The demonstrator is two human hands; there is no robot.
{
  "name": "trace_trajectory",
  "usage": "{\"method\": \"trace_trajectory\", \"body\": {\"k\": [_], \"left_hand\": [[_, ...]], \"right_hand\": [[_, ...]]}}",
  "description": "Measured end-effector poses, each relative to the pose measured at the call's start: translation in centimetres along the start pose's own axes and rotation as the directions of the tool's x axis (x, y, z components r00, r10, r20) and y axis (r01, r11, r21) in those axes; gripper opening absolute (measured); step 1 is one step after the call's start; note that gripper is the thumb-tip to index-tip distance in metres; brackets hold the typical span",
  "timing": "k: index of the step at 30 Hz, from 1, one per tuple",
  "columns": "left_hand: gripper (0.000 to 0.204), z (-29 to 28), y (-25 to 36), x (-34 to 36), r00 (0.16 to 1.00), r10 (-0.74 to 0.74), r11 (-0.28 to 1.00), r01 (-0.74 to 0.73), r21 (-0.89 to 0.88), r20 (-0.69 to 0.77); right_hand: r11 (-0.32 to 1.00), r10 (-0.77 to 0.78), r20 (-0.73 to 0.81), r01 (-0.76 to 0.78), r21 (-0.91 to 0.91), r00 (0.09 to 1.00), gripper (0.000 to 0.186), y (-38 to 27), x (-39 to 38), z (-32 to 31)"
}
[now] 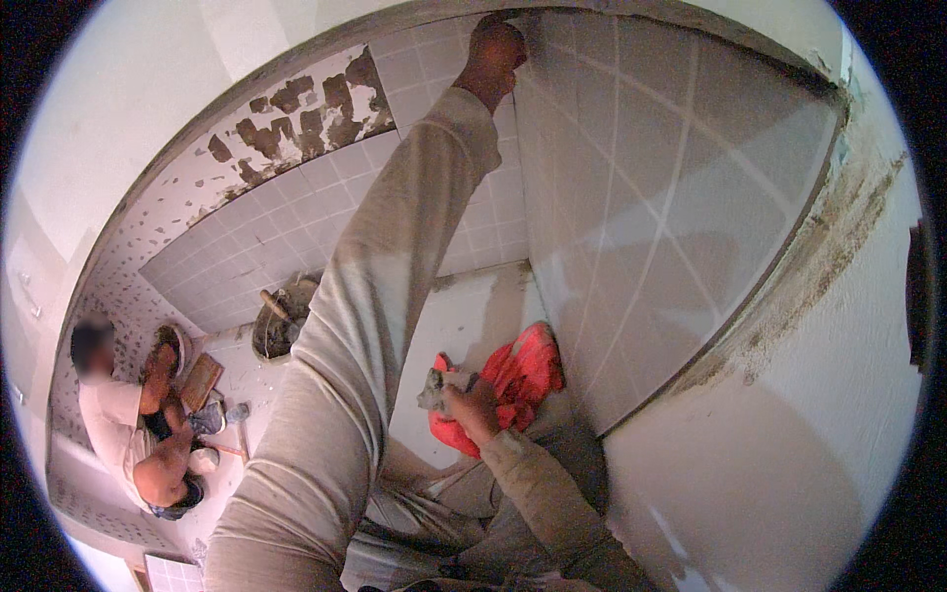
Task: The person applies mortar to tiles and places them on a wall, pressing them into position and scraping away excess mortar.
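While the far left hand (495,51) hides its grip, the right hand (476,405) curls round a grey lump (431,392) near red cloth (525,369).

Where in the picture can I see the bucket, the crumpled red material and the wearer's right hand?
Bucket (259,346): head view, on its lower-left rim.
Crumpled red material (525,369): head view, on its larger right part.
Right hand (475,407): head view, on the back of the hand.
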State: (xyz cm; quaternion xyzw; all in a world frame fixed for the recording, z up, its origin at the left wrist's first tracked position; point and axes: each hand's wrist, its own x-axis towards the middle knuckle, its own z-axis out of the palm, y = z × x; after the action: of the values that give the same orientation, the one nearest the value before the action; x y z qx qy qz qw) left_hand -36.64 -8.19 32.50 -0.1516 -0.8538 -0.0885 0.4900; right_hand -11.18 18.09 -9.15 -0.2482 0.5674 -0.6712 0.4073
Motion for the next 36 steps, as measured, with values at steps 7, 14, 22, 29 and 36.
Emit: {"method": "trace_trajectory", "body": {"k": [7,14,22,29,36], "left_hand": [[0.037,-0.8,6.8,-0.4,0.992,-0.076,0.831,0.007,0.556,0.102],[0.042,0.6,7.6,0.9,0.963,0.157,0.910,-0.056,0.410,-0.217],[0.035,-1.3,2.5,-3.2,0.870,-0.465,0.788,0.322,-0.525,-0.165],[0.034,-0.1,5.3,-0.6,0.983,-0.075,0.604,-0.090,0.792,0.168],[0.045,0.2,4.3,-0.1,0.981,0.161,0.929,-0.114,0.353,-0.105]], "right_hand": [[0.986,-0.059,-0.011,0.057,-0.154,0.998,0.018,-1.6,-0.5,-0.7],[0.995,-0.095,-0.042,0.093,-0.036,0.995,0.016,4.8,2.7,-0.9],[0.997,-0.055,0.078,0.051,0.053,0.995,0.017,2.8,1.3,0.5],[0.992,-0.093,-0.033,0.090,-0.086,0.995,0.017,3.8,2.3,-1.1],[0.988,-0.090,0.008,0.090,-0.121,0.996,0.016,1.2,0.6,0.2]]}}
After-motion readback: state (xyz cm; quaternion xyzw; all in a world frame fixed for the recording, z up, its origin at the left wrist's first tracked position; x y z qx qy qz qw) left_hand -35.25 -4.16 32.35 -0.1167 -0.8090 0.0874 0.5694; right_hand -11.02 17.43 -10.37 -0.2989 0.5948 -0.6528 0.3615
